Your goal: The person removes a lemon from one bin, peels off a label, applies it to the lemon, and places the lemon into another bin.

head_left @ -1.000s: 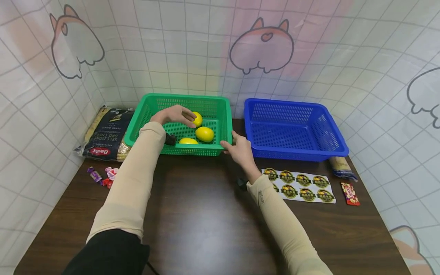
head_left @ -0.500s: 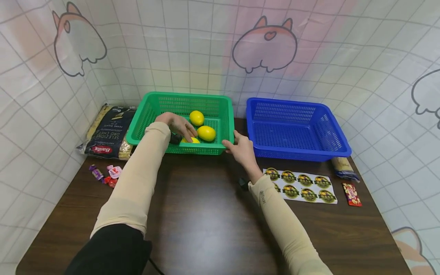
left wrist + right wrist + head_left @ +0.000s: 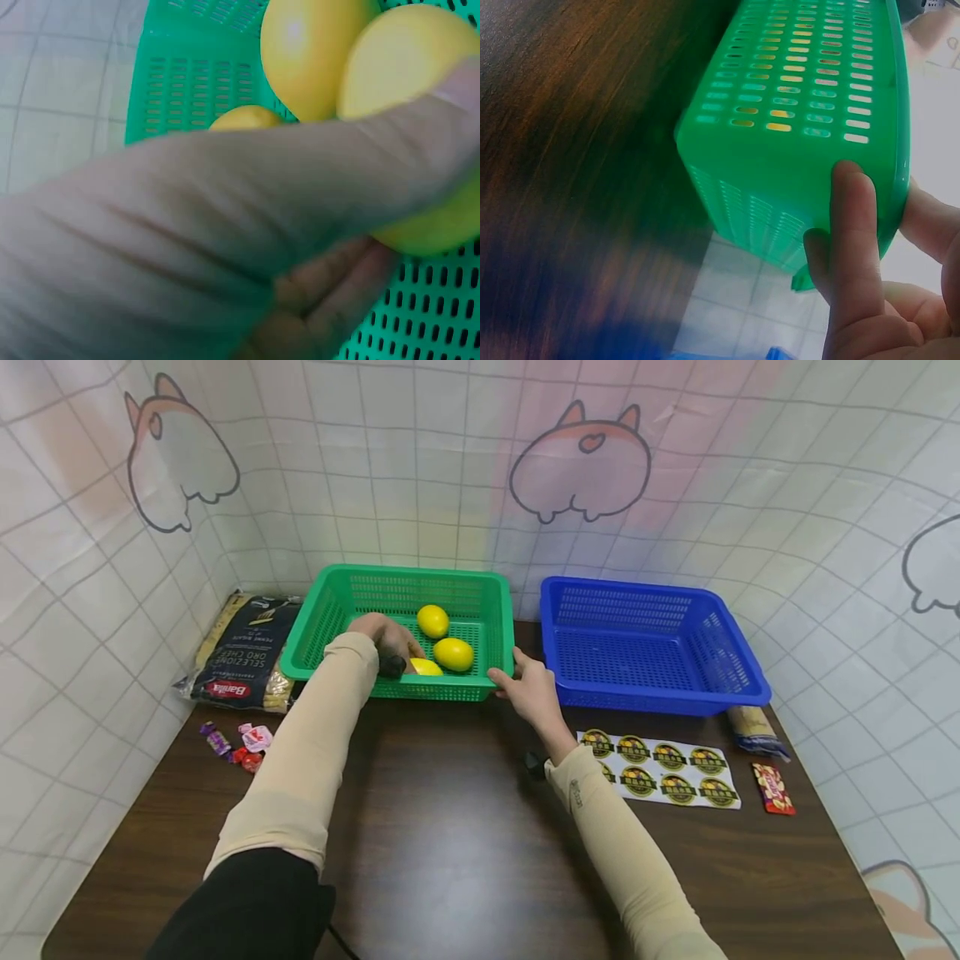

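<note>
The green basket (image 3: 420, 691) stands at the back of the table with lemons inside. My left hand (image 3: 384, 631) reaches down into it at the near side and grips the nearest lemon (image 3: 426, 667). In the left wrist view the thumb lies across this lemon (image 3: 442, 217), with fingers curled at its lower side. Two other lemons, one in the middle (image 3: 453, 654) and one farther back (image 3: 433, 621), lie just beyond. At the basket's near right corner my right hand (image 3: 532, 693) holds the rim, its fingers (image 3: 855, 225) against the outer wall and its thumb at the edge.
A blue basket (image 3: 622, 696) sits to the right. A bag of penne (image 3: 243, 652) and wrapped candies (image 3: 257, 738) are at left. To the right lie a sticker sheet (image 3: 660, 768), a red packet (image 3: 772, 789) and a small bag (image 3: 753, 731). A patterned curtain (image 3: 420, 468) hangs behind.
My left hand has lowered from above the lemons to the near one and closed round it. The right hand has stayed at the basket corner. The head view has shifted slightly.
</note>
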A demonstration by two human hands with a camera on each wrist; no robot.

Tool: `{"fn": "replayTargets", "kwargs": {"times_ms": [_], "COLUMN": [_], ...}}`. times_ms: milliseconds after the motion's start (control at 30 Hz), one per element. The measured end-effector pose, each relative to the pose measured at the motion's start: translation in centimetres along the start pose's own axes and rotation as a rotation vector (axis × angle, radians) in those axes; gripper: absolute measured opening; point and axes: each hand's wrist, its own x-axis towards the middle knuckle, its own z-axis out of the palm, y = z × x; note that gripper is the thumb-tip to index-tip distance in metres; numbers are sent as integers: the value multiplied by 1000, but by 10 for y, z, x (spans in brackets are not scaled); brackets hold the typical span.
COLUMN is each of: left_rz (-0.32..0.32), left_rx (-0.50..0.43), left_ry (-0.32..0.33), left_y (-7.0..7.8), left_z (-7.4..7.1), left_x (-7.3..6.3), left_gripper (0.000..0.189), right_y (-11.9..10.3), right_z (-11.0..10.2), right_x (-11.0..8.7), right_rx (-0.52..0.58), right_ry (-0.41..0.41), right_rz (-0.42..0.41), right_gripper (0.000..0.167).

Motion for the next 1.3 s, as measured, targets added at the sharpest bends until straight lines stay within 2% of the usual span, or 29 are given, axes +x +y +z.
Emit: {"fn": "replayTargets", "kwargs": {"times_ms": [167, 367, 533, 700, 900, 1067, 1200, 1300], "left_rz": [72, 131, 181, 249, 415, 537, 620, 687], "left_rx": [-36, -55, -99, -129, -180, -239, -271, -282], "left_ry": [76, 189, 211, 259, 409, 471, 464, 420], "left_y": [5, 14, 18, 20, 23, 34, 49, 61], "left_z": [0, -1, -2, -5, -4, 9, 29, 49], "left_x": [1, -1, -6, -22, -52, -73, -83, -88], "left_gripper": [68, 58, 59, 60, 57, 56, 56, 57], "right_y": [2, 7, 9, 7, -11, -19, -10, 7], "right_z": [-2, -5, -7, -9, -20, -43, -63, -77], "right_x": [-3, -6, -6, -8, -19, -36, -50, -58], "right_rx": [-8, -15, -37, -183, -331, -421, -484, -538], "right_ry": [5, 16, 21, 35, 46, -18, -95, -126], "right_rz": [6, 13, 17, 10, -54, -72, -81, -67], "right_gripper": [72, 72, 72, 78, 75, 64, 49, 43]}}
